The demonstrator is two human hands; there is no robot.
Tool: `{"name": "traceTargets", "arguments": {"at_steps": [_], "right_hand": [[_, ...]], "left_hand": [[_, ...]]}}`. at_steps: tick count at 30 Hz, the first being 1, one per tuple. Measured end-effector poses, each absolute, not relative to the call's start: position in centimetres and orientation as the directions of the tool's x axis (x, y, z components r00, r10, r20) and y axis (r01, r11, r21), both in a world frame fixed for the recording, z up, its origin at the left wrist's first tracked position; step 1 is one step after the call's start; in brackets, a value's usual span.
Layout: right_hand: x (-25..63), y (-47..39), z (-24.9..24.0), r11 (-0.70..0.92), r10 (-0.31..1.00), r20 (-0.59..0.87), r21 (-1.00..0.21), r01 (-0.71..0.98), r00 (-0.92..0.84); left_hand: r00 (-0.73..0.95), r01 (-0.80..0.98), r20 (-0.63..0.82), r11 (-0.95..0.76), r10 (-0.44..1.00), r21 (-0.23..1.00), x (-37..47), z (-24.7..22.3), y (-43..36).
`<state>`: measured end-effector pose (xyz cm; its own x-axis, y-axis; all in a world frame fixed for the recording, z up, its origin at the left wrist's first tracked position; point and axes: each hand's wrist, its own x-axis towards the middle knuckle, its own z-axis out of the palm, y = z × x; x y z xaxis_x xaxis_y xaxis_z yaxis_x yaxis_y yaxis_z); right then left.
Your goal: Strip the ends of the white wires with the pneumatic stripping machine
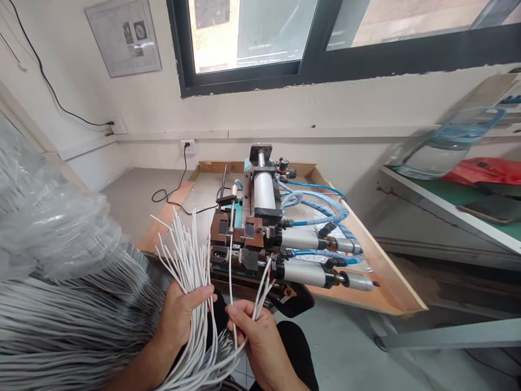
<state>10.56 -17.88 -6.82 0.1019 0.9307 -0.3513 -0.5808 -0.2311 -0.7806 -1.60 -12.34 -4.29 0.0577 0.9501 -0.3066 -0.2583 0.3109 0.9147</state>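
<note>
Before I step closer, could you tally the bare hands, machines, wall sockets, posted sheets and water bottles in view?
Left hand and right hand: 2
Machine: 1
Wall sockets: 2
Posted sheet: 1
Water bottle: 1
Total: 7

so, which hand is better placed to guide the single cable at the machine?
Right hand, likely: it pinches the single white cable running up to the machine, while the left hand grips the cable bundle.

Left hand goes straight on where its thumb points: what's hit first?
Past the wire bundle it holds, the left hand would likely meet the single white wire running up to the machine; depth is unclear.
</note>
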Motion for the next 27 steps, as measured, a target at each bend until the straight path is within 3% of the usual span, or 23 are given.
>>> {"name": "traceTargets", "arguments": {"at_steps": [8, 13, 16, 18, 20, 22, 24, 27], "right_hand": [[10.9, -17.3, -7.0, -0.282, 0.912, -0.401, -0.758, -0.589, 0.08], [11.5, -17.0, -7.5, -0.269, 0.947, -0.319, -0.853, -0.447, 0.04], [11.6, -17.1, -9.0, -0.227, 0.973, -0.232, -0.959, -0.172, 0.01], [11.5, -17.2, -10.7, -0.25, 0.967, -0.255, -0.96, 0.126, -0.024], [11.4, -17.3, -12.0, -0.26, 0.959, -0.281, -0.849, 0.461, 0.023], [11.5, -17.0, -12.4, -0.255, 0.966, -0.219, -0.698, 0.669, 0.14], [11.7, -16.3, -11.3, -0.203, 0.977, -0.108, -0.733, 0.649, 0.184], [11.6, -14.6, -8.1, -0.022, 0.991, 0.004, -0.981, 0.191, 0.132]], "left_hand": [[0.077, -0.262, -0.292, 0.302, 0.953, 0.917, -1.8, -4.2, -12.6], [0.09, -0.258, -0.283, 0.296, 0.955, 0.92, -1.8, -4.1, -12.7], [0.089, -0.255, -0.258, 0.272, 0.962, 0.928, -1.8, -4.0, -12.7], [0.092, -0.24, -0.245, 0.26, 0.965, 0.935, -1.8, -4.0, -12.7], [0.102, -0.225, -0.228, 0.245, 0.968, 0.943, -1.8, -4.0, -12.7], [0.112, -0.212, -0.213, 0.233, 0.971, 0.949, -1.7, -4.1, -12.7], [0.13, -0.198, -0.198, 0.221, 0.972, 0.955, -1.5, -4.1, -12.8], [0.187, -0.181, -0.176, 0.21, 0.966, 0.961, -1.2, -4.0, -13.0]]}}
